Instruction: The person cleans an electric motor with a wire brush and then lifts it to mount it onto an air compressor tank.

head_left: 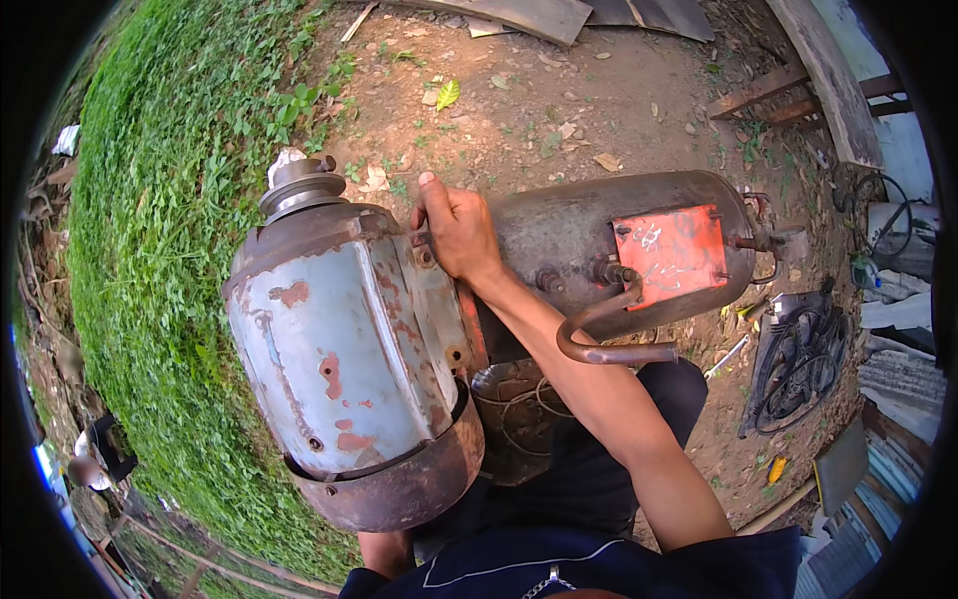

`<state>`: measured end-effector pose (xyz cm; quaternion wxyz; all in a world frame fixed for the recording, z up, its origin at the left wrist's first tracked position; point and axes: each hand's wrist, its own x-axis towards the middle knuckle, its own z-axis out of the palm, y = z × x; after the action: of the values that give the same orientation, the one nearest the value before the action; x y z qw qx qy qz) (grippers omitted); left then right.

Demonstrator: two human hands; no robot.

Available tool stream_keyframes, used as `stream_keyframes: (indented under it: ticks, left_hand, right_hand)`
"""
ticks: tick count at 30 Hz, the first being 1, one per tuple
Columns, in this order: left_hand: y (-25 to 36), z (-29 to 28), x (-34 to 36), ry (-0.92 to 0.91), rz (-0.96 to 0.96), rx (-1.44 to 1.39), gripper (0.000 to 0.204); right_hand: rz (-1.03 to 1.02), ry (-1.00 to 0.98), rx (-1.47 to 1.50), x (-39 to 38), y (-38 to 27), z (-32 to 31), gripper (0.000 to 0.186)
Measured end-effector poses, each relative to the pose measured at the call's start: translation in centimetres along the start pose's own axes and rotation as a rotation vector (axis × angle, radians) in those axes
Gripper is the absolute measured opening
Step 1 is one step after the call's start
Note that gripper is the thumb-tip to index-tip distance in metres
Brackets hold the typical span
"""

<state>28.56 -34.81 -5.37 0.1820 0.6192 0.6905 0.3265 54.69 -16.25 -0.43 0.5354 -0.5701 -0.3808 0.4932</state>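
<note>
A large electric motor (pixel 329 339) with worn grey-blue paint and rust patches sits in front of me, its pulley (pixel 302 195) at the far end. Beside it on the right lies a rusty cylindrical tank (pixel 559 225). The tank carries a red plate (pixel 674 257) and a bent pipe (pixel 589 334). My right hand (pixel 456 225) is closed at the far end of the motor's mounting foot (pixel 434 299), thumb pointing away from me. Whatever lies between its fingers is hidden. Of my left arm, only part of the forearm shows below the motor; the hand is hidden behind it.
An open-ended wrench (pixel 726 356) and a heap of black cable (pixel 798 349) lie on the dirt at right. Grass (pixel 150 329) spreads along the left. Boards (pixel 509 15) lie at the far edge; corrugated sheets (pixel 903 384) and timber line the right.
</note>
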Motion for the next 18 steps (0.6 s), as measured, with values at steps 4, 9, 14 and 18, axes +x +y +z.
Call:
stream_keyframes:
  ticks: [4, 9, 14, 18]
  left_hand:
    - [0.2, -0.2, -0.5, 0.010, -0.001, 0.012, 0.035]
    - [0.0, 0.2, -0.5, 0.034, 0.016, 0.011, 0.037]
    - [1.3, 2.3, -1.8, 0.087, -0.001, -0.040, 0.040]
    - [5.9, 5.5, -6.1, 0.154, -0.181, -0.188, 0.041]
  right_hand:
    - [-0.037, -0.035, 0.076, 0.2, 0.5, 0.0, 0.060]
    - [-0.063, -0.049, 0.041, 0.2, 0.2, -0.4, 0.062]
    - [-0.051, -0.080, 0.086, 0.8, 0.6, -0.6, 0.063]
    - [-0.141, -0.114, 0.049, -0.1, -0.2, -1.4, 0.062]
